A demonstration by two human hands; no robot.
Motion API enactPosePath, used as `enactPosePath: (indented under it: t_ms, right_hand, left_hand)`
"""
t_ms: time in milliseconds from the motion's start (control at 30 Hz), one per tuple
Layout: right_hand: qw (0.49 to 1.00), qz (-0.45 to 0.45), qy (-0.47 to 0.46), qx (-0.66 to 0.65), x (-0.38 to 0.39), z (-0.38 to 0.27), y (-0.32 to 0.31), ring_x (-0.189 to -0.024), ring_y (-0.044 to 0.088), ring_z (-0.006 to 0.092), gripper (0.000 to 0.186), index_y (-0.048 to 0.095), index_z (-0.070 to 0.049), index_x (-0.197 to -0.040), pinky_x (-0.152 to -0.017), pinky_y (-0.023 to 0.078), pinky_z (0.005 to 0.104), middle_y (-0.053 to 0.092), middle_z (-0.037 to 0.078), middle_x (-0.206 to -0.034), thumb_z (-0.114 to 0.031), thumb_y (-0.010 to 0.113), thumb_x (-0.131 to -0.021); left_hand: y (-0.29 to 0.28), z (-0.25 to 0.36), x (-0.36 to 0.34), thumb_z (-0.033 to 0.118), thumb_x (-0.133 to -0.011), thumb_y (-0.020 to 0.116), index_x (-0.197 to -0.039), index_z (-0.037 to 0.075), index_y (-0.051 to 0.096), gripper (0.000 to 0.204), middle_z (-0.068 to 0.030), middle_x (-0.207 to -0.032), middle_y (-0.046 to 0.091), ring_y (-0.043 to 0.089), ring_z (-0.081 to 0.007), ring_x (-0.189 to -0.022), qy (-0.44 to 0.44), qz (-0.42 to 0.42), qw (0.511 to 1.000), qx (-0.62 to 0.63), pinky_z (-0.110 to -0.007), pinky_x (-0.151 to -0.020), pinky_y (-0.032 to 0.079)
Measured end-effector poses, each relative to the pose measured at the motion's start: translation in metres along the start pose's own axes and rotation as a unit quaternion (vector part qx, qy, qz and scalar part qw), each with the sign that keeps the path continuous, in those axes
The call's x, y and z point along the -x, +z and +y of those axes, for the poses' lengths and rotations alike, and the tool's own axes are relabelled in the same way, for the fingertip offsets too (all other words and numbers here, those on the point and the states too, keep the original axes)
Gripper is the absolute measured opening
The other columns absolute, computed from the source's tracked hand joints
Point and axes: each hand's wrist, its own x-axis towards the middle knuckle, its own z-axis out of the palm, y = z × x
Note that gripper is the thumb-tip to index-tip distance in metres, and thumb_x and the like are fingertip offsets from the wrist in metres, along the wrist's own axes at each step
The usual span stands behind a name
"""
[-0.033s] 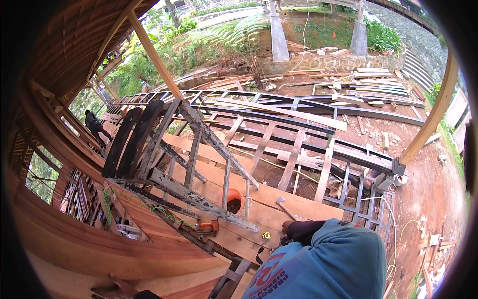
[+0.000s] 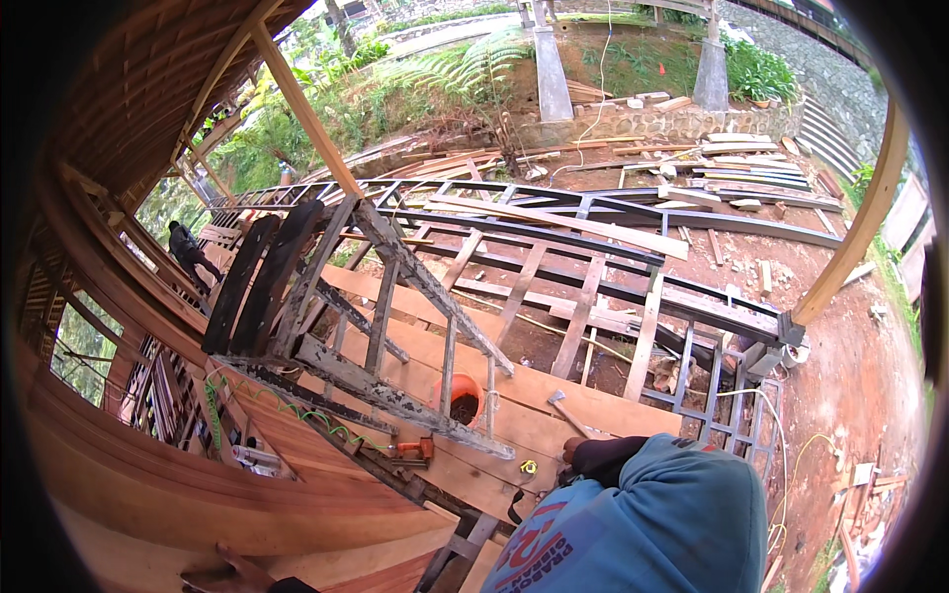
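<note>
At the lower left, my left hand [image 2: 233, 569] rests against a curved wooden panel [image 2: 198, 494], fingers apart. My right hand [image 2: 571, 451], below a dark sleeve and blue shirt, is partly hidden near the end of a hatchet [image 2: 573, 419]; whether it grips anything is unclear. A yellow tape measure [image 2: 529, 466] lies just below it on the plywood boards [image 2: 534, 395]. An orange nail gun [image 2: 415, 452] with a green coiled hose sits to the left. A weathered, paint-spattered wooden ladder [image 2: 395, 405] leans across the boards, beside an orange bucket [image 2: 471, 390] with dark contents.
A person in dark clothes [image 2: 193, 252] stands at the far left. A black steel joist frame [image 2: 613, 212] with loose planks spans the middle. A wooden post [image 2: 850, 252] stands at right, another [image 2: 306, 104] at upper left. Timber piles [image 2: 741, 148] and a pale hose lie on the dirt.
</note>
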Motion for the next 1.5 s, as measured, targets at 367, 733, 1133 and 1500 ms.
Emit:
enactPosePath:
  t_ms: [367, 733, 1133, 1500]
  right_hand:
    - [0.927, 0.024, 0.192, -0.322, 0.015, 0.012, 0.013, -0.106, 0.065, 0.0311, 0.035, 0.073, -0.009, -0.105, -0.088, 0.052, 0.0431, 0.07, 0.015, -0.11, -0.035, 0.061, -0.085]
    - [0.915, 0.089, 0.208, -0.334, 0.001, 0.046, 0.052, -0.101, 0.068, 0.0339, 0.039, 0.069, -0.002, -0.112, -0.086, 0.054, 0.0435, 0.07, 0.022, -0.103, -0.019, 0.063, -0.077]
    - [0.916, 0.037, 0.134, -0.377, 0.021, -0.003, 0.02, -0.098, 0.067, 0.0349, 0.046, 0.067, -0.001, -0.108, -0.084, 0.053, 0.0408, 0.069, 0.021, -0.101, -0.036, 0.075, -0.079]
    - [0.904, 0.032, 0.183, -0.384, 0.054, -0.02, -0.025, -0.1, 0.066, 0.035, 0.044, 0.07, -0.003, -0.108, -0.087, 0.05, 0.0422, 0.069, 0.02, -0.104, -0.04, 0.067, -0.083]
  left_hand:
    - [-0.012, 0.013, -0.014, 0.059, -0.08, 0.071, -0.14, 0.009, 0.049, 0.081, -0.0155, -0.136, 0.053, 0.049, -0.0381, -0.125, 0.056, 0.019, 0.998, -0.008, -0.054, -0.102, 0.039]
    - [0.005, 0.019, 0.003, 0.049, -0.071, 0.084, -0.143, 0.001, 0.041, 0.096, -0.0242, -0.143, 0.037, 0.03, -0.0436, -0.134, -0.105, -0.074, 0.969, 0.211, -0.055, -0.104, 0.04]
    - [-0.007, -0.022, -0.008, 0.05, -0.058, 0.091, -0.14, 0.009, 0.034, 0.108, -0.0229, -0.142, 0.023, 0.02, -0.0417, -0.129, -0.063, -0.118, 0.988, 0.071, -0.062, -0.1, 0.029]
    - [0.002, -0.029, -0.007, 0.055, -0.056, 0.091, -0.128, 0.001, 0.045, 0.101, -0.0218, -0.123, 0.047, 0.036, -0.0417, -0.124, -0.007, -0.065, 0.997, 0.047, -0.059, -0.098, 0.031]
